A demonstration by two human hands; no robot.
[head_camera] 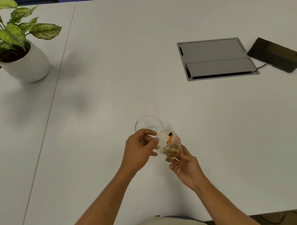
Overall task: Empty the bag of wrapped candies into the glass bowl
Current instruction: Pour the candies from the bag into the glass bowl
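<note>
Potted plant [12, 45], perhaps a speaker [275, 54]

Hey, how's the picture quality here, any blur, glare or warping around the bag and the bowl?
Head view: even, soft light, with faint shadows by the potted plant; the wide lens bows the table edges; the glass bowl is barely visible against the white; the bag is slightly soft between left hand and right hand.
</note>
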